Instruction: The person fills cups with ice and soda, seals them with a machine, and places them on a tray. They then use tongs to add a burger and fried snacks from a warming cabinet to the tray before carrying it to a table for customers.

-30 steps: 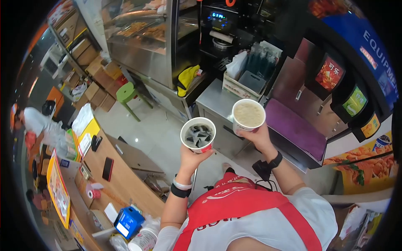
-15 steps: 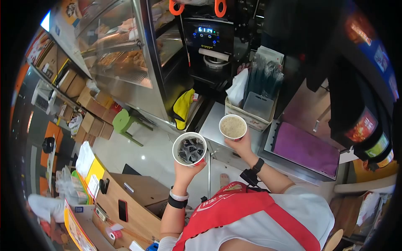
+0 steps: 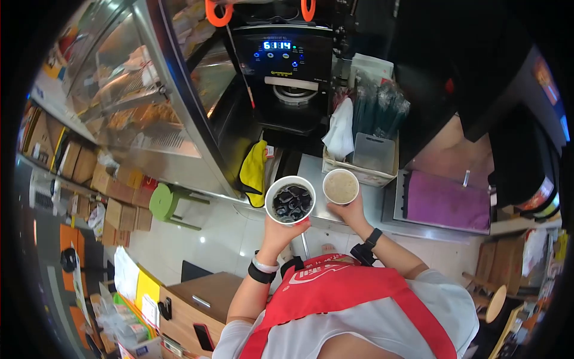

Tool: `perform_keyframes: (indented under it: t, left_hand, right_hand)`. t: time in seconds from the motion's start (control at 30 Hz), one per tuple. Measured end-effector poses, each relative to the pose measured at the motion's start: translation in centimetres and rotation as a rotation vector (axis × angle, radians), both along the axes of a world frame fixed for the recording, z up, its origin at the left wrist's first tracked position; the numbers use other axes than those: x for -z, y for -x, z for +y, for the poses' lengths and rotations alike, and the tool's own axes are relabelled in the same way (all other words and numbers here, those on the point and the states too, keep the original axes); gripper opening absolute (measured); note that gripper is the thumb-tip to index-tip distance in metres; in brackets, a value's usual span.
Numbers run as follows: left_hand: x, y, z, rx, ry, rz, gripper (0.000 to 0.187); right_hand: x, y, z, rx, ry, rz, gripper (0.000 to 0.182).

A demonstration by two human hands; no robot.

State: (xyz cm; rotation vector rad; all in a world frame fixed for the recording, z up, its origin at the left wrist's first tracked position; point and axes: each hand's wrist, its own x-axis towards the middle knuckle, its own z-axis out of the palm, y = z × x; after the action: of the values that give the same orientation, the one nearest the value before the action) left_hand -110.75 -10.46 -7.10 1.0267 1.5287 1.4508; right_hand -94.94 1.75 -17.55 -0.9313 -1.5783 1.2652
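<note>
My left hand point(image 3: 281, 236) is wrapped round a white paper cup point(image 3: 269, 206) of dark drink with ice cubes, its top uncovered. In my right hand point(image 3: 351, 214) is a smaller paper cup point(image 3: 342, 186), filled with a pale, frothy light-brown drink and also without a lid. Both cups are upright and held side by side, a small gap apart, at the edge of the steel counter point(image 3: 311, 170). The lower parts of both cups are hidden by my fingers and the rims.
Ahead is a black machine point(image 3: 287, 66) with a lit display. A basket point(image 3: 362, 170) of wrapped straws and napkins stands right of it. A yellow cloth point(image 3: 254, 173) hangs by the glass food cabinet point(image 3: 137, 119). A purple mat point(image 3: 445, 200) lies at right, a green stool point(image 3: 164, 202) at left.
The view has turned slightly, bringing the machine and basket nearer the middle. Both cups have shifted right in view and sit closer together, still in my hands.
</note>
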Motion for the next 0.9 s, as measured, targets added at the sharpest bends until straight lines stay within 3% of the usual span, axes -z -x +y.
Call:
perform_keyframes:
  t: [0.07, 0.17, 0.23, 0.33, 0.4, 0.47, 0.5, 0.57, 0.67, 0.8, 0.87, 0.9]
  left_hand:
    - [0.1, 1.1, 1.0, 0.057, -0.043, -0.04, 0.043]
    - [-0.4, 3.0, 2.4, 0.186, -0.096, -0.08, 0.046]
    - [-0.1, 4.3, 3.2, 0.305, -0.123, -0.101, 0.051]
    - [-1.0, 5.2, 4.6, 0.432, -0.161, -0.09, 0.052]
    - [-0.4, 5.6, 5.7, 0.534, -0.146, -0.064, 0.054]
    - [-0.9, 5.1, 6.7, 0.583, -0.21, -0.09, 0.059]
    - [-1.5, 4.8, 6.9, 0.622, -0.195, -0.099, 0.06]
    - [-1.6, 3.9, 7.6, 0.673, -0.234, -0.113, 0.06]
    - [-1.6, 2.4, 8.6, 0.778, -0.241, -0.092, 0.069]
    - [-2.1, 0.4, 9.5, 0.792, -0.312, -0.081, 0.076]
    - [-2.9, -0.1, 9.6, 0.773, -0.37, -0.045, 0.077]
    - [-3.7, -0.2, 9.4, 0.767, -0.375, -0.046, 0.075]
  right_hand:
    - [-0.1, -0.4, -0.5, 0.046, -0.005, -0.055, 0.081]
    - [-1.7, -0.9, -1.2, 0.147, -0.162, -0.145, 0.085]
    - [-3.3, -1.3, -2.5, 0.336, -0.295, -0.298, 0.081]
    - [-6.6, -1.4, -3.0, 0.411, -0.384, -0.262, 0.071]
    - [-9.9, -0.9, -3.3, 0.41, -0.405, -0.284, 0.069]
    - [-13.2, 0.2, -3.9, 0.1, -0.299, -0.331, 0.077]
    - [-13.6, 1.0, -4.2, 0.138, -0.303, -0.341, 0.077]
    - [-14.3, 2.3, -4.5, 0.025, -0.169, -0.124, 0.085]
    - [-15.3, 2.3, -5.0, 0.099, -0.19, -0.206, 0.088]
    - [-17.7, 1.1, -5.8, 0.236, -0.245, -0.107, 0.093]
    - [-19.8, 0.1, -5.3, 0.215, -0.291, -0.155, 0.092]
    - [-21.3, -0.2, -5.1, 0.14, -0.346, -0.31, 0.091]
